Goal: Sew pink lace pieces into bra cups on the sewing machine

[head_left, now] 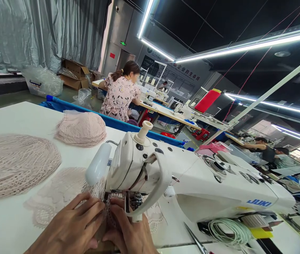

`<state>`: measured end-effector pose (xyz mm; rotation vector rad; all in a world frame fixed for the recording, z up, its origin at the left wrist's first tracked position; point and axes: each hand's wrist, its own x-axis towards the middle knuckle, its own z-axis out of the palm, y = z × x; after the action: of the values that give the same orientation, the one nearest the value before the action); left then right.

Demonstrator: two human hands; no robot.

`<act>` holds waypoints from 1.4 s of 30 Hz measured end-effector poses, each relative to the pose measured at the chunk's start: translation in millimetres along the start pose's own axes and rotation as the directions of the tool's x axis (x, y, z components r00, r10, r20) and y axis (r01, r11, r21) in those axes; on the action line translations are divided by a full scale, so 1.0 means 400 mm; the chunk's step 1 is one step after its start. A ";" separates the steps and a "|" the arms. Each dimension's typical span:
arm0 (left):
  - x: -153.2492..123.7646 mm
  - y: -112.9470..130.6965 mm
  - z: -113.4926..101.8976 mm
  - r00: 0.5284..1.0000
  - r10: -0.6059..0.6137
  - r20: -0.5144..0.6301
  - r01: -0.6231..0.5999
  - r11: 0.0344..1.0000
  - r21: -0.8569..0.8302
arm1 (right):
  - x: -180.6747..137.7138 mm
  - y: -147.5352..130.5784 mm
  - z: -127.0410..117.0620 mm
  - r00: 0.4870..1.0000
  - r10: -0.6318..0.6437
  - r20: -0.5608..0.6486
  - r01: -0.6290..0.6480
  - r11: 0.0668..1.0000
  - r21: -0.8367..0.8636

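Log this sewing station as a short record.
Machine: white JUKI sewing machine
Left grip: at pale lace, beside the machine head
Right grip: under the machine head, partly hidden
Stacks: smaller lace pile beyond larger lace pile
Right side: pale green cord coil, pointed metal tool
Background: person in floral top, red thread cone

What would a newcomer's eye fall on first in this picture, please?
Probably the white JUKI sewing machine, large across the centre and right, with the left hand and right hand at the lace under its head. Next, perhaps the pale pink lace stacks at the left, and the red thread cone beyond the machine.
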<state>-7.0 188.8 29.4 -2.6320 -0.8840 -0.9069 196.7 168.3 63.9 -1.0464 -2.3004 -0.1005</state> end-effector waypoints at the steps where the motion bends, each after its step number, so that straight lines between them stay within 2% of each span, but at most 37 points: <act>1: 0.000 0.000 0.000 1.000 -0.003 -0.008 0.002 1.000 -0.011 | 0.000 0.001 0.001 1.000 0.000 0.004 0.000 1.000 0.001; 4: 0.000 -0.001 -0.003 1.000 -0.014 -0.002 0.014 0.999 -0.041 | -0.005 0.002 0.020 0.998 -0.012 -0.057 0.011 1.000 -0.014; 8: 0.002 -0.003 -0.006 1.000 -0.005 -0.015 0.004 0.998 -0.069 | -0.029 0.000 0.074 0.963 -0.072 -0.261 0.067 0.997 -0.026; 12: 0.006 -0.002 -0.004 1.000 0.004 0.009 -0.004 0.999 -0.032 | -0.052 -0.004 0.117 0.943 -0.071 -0.325 0.042 0.995 -0.095; 17: 0.004 0.003 -0.007 0.999 -0.032 -0.003 0.031 0.999 -0.043 | -0.044 -0.003 0.127 0.908 -0.097 -0.407 0.038 0.988 -0.151; 20: -0.003 0.003 -0.008 1.000 -0.028 0.001 0.028 1.000 0.005 | -0.031 -0.004 0.132 0.894 -0.114 -0.434 0.052 0.987 -0.153; 24: -0.012 0.000 -0.001 0.999 -0.041 -0.031 0.043 0.997 0.066 | -0.027 -0.004 0.152 0.845 -0.062 -0.532 0.002 0.994 -0.113; 26: -0.014 -0.001 0.005 0.998 -0.041 -0.042 0.044 0.996 0.073 | -0.031 -0.001 0.153 0.879 -0.021 -0.477 -0.048 0.990 -0.132; 28: -0.016 -0.003 0.011 0.997 -0.048 -0.057 0.052 0.996 0.077 | -0.037 0.004 0.142 0.947 0.013 -0.320 -0.075 0.980 -0.182; 30: -0.015 -0.005 0.015 0.997 -0.044 -0.069 0.049 0.996 0.069 | -0.041 0.009 0.127 0.981 0.030 -0.194 -0.069 0.978 -0.198; 31: -0.015 -0.007 0.016 0.997 -0.035 -0.073 0.040 0.997 0.062 | -0.041 0.010 0.122 0.981 0.029 -0.189 -0.064 0.981 -0.183; 35: -0.009 -0.009 0.011 0.997 -0.024 -0.079 0.028 0.998 0.062 | -0.043 0.011 0.136 0.913 0.068 -0.403 -0.115 0.989 -0.093; 36: -0.007 -0.008 0.009 0.996 -0.026 -0.082 0.031 0.997 0.068 | -0.046 0.012 0.145 0.907 0.071 -0.416 -0.119 0.989 -0.089; 40: 0.000 -0.004 -0.001 0.993 0.040 -0.112 -0.039 0.999 0.010 | -0.063 0.025 0.158 0.965 -0.012 -0.263 -0.016 0.995 -0.103; 42: -0.002 -0.003 0.000 0.993 0.061 -0.100 -0.064 0.998 -0.020 | -0.069 0.035 0.144 0.969 -0.014 -0.247 -0.006 0.997 -0.078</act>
<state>-8.1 189.2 29.0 -2.5923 -0.7673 -1.0278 192.3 177.1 -1.0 -1.0066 -2.0864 -0.3080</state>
